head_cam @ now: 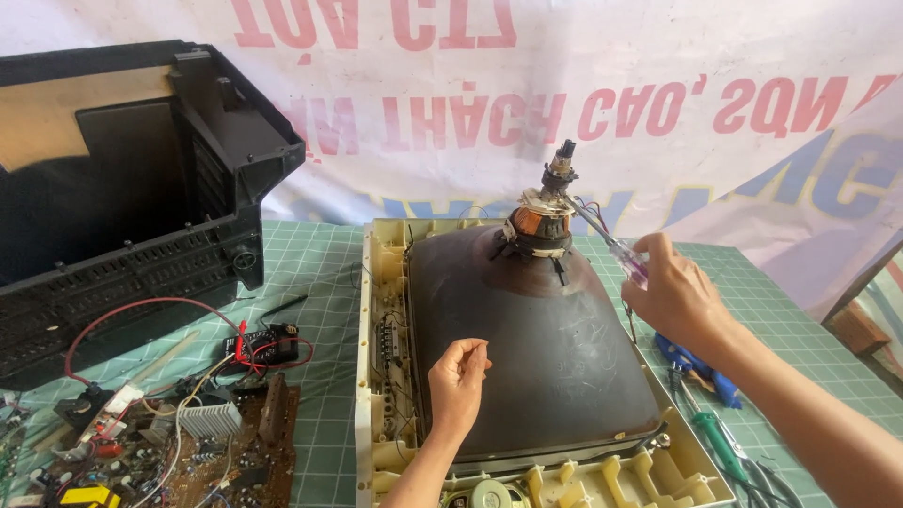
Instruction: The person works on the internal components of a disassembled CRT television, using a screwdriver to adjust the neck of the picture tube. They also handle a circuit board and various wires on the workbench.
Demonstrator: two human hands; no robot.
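Picture tube [536, 367] lies face down in the cream front frame [369, 376] on the green mat [320, 273], neck up; the frame cradles it so the neck end is open to reach. Copper yoke [538, 224] rings the neck, small socket board on top.

Right hand [673, 296]: fingers clamped round the clear handle of a screwdriver [611, 246], shaft angled up-left, tip at the yoke clamp. The slant seems to suit a side approach past the loose wires.

Left hand [458, 381]: rests on the tube's dark funnel, fingers curled together, holding nothing; likely steadying the tube.

Right of the frame: blue tool [691, 362] and green-handled iron [720, 447] lying within reach. Left: bare chassis board [188, 442] with red lead [122, 310], well apart. Black back cover [122, 188] stands behind it, open side to the camera.
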